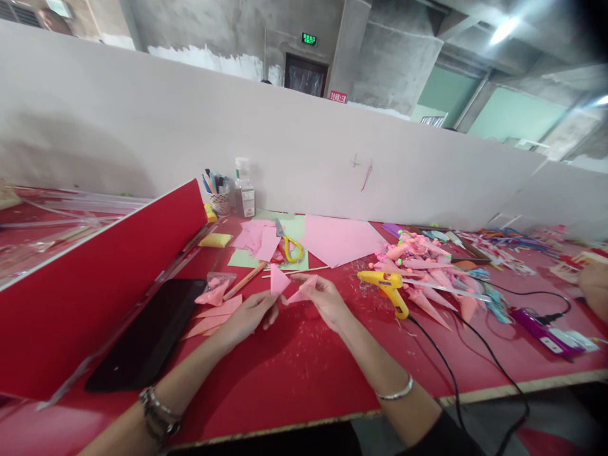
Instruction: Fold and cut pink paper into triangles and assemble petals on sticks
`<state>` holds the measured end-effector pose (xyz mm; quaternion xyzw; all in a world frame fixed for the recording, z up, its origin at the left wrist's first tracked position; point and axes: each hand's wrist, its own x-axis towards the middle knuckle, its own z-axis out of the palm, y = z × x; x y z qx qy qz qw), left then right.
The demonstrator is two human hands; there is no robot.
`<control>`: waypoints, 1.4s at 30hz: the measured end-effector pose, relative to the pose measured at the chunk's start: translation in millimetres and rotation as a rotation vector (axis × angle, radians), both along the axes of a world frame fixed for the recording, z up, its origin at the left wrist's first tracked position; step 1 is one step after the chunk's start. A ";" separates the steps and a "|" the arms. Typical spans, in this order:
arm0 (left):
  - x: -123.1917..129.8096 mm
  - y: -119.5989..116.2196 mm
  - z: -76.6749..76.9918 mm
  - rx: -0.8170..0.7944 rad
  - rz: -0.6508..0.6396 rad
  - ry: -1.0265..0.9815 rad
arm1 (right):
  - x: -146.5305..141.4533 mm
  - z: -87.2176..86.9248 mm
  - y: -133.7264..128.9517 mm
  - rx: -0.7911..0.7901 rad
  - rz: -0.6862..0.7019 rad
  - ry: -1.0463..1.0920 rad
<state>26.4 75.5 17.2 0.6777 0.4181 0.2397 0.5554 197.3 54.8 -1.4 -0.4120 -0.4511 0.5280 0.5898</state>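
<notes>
My left hand [256, 311] pinches a small pink paper piece [278, 280] that stands up from its fingers as a pointed triangle. Close beside it, my right hand [327, 301] holds another pink paper piece [303, 291], its tip pointing toward the left hand. The two pieces almost meet over the red table. Flat pink paper pieces [216, 315] lie just left of my left hand. Yellow-handled scissors [293, 249] rest on pink and green paper behind the hands. To the right lies a yellow hot glue gun [387, 288] with a clear glue stick in it.
A pile of pink paper cones [430, 269] sits behind the glue gun. Its black cord [439, 358] hangs over the front edge, near a purple power strip [546, 332]. A black tray-like object [147, 335] lies left, by the red divider [104, 285]. Another person's arm [593, 288] shows far right.
</notes>
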 end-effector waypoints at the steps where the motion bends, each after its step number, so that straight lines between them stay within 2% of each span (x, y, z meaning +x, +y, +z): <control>1: 0.3 -0.4 0.3 0.016 0.001 0.008 | -0.4 -2.1 0.2 -0.015 0.025 0.008; 7: 0.3 1.9 -6.5 0.075 -0.020 0.015 | -1.4 -9.8 0.9 -0.114 0.028 -0.087; 10: -1.2 6.9 -13.2 0.104 0.068 0.003 | 1.1 -12.0 2.1 -0.139 0.011 -0.204; 14: -2.9 10.3 -14.2 0.162 0.248 -0.037 | 6.0 -20.7 6.3 -0.080 -0.003 -0.384; 18: -1.7 8.1 -9.2 0.165 0.201 -0.097 | 6.4 -25.0 10.8 0.036 -0.058 -0.674; 23: -1.9 8.1 -8.3 0.160 0.193 -0.185 | 3.7 -17.9 22.9 0.125 -0.001 -0.904; 29: -6.2 14.6 -10.4 0.194 0.319 -0.244 | 10.3 -8.6 38.3 0.151 0.073 -1.040; 32: -6.9 15.6 -10.3 0.205 0.331 -0.248 | 15.3 0.5 36.9 0.162 0.105 -1.102; 37: -5.4 12.4 -8.3 0.201 0.308 -0.257 | 24.6 17.4 36.2 0.172 0.014 -1.314; 42: -5.9 11.8 -5.2 0.175 0.256 -0.264 | 30.3 14.0 43.7 0.132 -0.030 -1.450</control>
